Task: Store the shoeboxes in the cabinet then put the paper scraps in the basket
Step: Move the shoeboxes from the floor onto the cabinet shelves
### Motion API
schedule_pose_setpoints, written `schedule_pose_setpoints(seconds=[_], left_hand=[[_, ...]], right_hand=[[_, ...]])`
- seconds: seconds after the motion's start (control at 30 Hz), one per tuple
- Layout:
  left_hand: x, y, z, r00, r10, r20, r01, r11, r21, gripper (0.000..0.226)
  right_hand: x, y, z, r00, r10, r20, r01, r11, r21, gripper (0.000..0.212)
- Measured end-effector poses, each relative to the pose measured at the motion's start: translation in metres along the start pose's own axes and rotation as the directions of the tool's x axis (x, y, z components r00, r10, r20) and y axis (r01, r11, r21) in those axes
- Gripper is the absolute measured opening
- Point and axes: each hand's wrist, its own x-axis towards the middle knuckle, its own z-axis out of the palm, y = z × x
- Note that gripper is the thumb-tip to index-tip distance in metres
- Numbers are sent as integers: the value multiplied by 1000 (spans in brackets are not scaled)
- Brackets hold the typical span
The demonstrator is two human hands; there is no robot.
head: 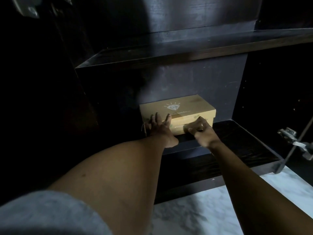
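A tan cardboard shoebox [183,106] with a white diamond logo on its lid sits on the bottom shelf [240,146] of a dark cabinet, pushed against the back panel. My left hand [159,128] lies flat with its fingers spread against the box's front left face and lid edge. At the front right face, my right hand [199,131] is curled, knuckles and fingertips pressed on the box. Both forearms reach in from below. No paper scraps or basket are in view.
An upper shelf [169,56] spans the cabinet above the box. An open door's metal hinge [294,139] sticks out at the right. White marbled floor [211,209] lies in front of the cabinet. The left side is dark.
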Motion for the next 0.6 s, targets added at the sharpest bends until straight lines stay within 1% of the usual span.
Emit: schedule_pose_setpoints(seconds=[0.07, 0.17, 0.27, 0.33, 0.4, 0.47, 0.53, 0.6], left_hand=[[-1, 0, 0, 1000, 7, -1, -7, 1000, 9, 105], [-5, -1, 0, 1000, 14, 2, -14, 1000, -7, 104], [-10, 2, -6, 1000, 6, -31, -6, 1000, 9, 95], [-16, 10, -9, 996, 24, -80, -24, 1000, 7, 86], [-23, 21, -10, 987, 80, -137, -80, 997, 6, 74], [-34, 35, -9, 978, 128, -168, -132, 991, -12, 63], [-50, 53, -5, 966, 196, -168, -202, 979, -19, 57], [-68, 74, 2, 956, 261, -132, -268, 963, -33, 55]], right_hand=[[2, 1, 2, 1000, 0, -11, 0, 1000, 21, 67], [-5, 0, -3, 998, -5, -57, 7, 999, 45, 60], [-20, -3, -17, 994, -6, -111, 7, 1000, 12, 57], [-33, -4, -30, 989, -13, -151, 8, 999, -33, 50], [-49, -6, -46, 983, -18, -185, -1, 995, -99, 44], [-69, -12, -64, 972, -17, -234, -25, 984, -176, 48], [-97, -18, -85, 962, -16, -273, -52, 969, -241, 46], [-131, -22, -104, 951, -6, -308, -85, 956, -282, 43]])
